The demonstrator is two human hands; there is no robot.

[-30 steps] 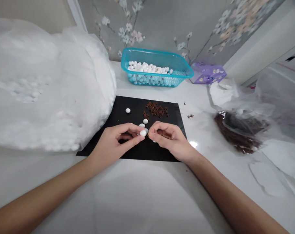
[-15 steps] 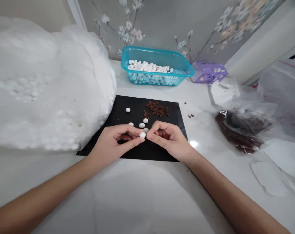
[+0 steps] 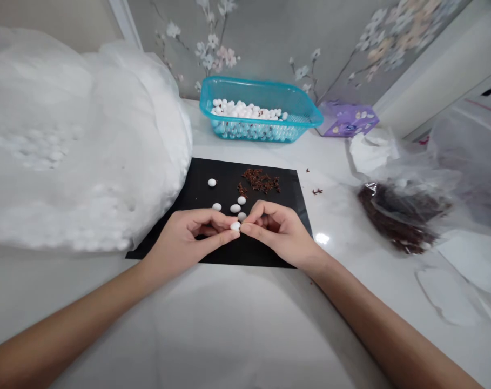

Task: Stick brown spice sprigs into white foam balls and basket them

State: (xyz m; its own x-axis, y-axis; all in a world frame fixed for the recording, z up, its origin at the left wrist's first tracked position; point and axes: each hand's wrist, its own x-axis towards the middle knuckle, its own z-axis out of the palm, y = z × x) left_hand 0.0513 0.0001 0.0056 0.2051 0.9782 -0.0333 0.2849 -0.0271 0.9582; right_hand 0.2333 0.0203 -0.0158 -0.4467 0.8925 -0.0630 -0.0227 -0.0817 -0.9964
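From the head view, I held a white oval bead (image 3: 235,226) pinched at the fingertips between my left hand (image 3: 184,236) and right hand (image 3: 278,231), both curled inward to steady it. Loose beads (image 3: 235,208) lay just beyond my fingers on a black mat (image 3: 168,246), within easy reach. Dried cloves (image 3: 261,181) lay farther out, and a teal plastic basket (image 3: 261,81) stood beyond them.

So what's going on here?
One person is working with bare hands at a white counter. Their left hand and right hand meet over a black mat, pinching a white bead between their fingertips. More beads and a small pile of brown spice lie on the mat. A blue basket holds more beads, and a big bag of white beads sits to the left.
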